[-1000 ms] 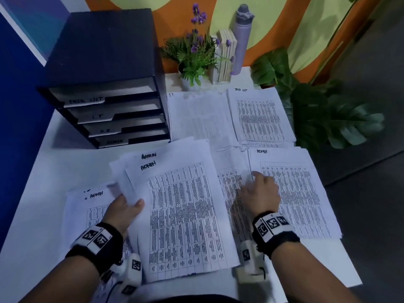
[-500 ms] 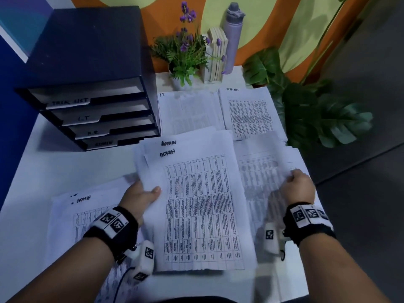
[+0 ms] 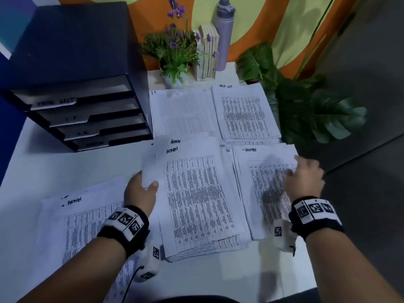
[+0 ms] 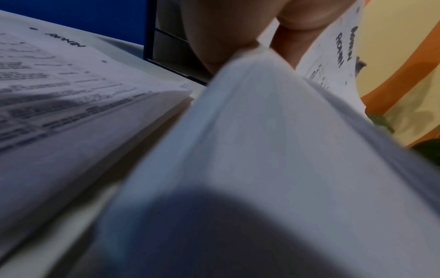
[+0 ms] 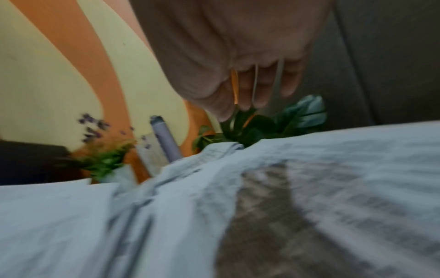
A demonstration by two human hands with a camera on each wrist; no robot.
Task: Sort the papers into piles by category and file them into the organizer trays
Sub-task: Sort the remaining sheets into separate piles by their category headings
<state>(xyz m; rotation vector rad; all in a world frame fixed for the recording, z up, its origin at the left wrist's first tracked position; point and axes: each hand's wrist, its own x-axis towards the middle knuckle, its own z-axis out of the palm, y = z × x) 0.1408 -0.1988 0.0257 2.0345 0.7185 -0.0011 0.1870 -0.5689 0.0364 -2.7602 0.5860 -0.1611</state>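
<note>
My left hand grips the left edge of a thick stack of sheets headed ADMIN, thumb on top; the left wrist view shows that stack lifted off the table with the fingers under it. My right hand hovers, fingers straight, over the right ADMIN pile, holding nothing; in the right wrist view the fingers hang above the paper. Another ADMIN pile lies at the near left. Piles headed IT and TASK LIST lie further back.
A dark organizer with labelled trays stands at the back left. Behind the piles stand a potted lavender plant, a wooden block and a grey bottle. A large leafy plant borders the white table's right edge.
My right hand laid its sheets onto the right ADMIN pile, let go and now hovers open. My left hand kept its grip on the stack.
</note>
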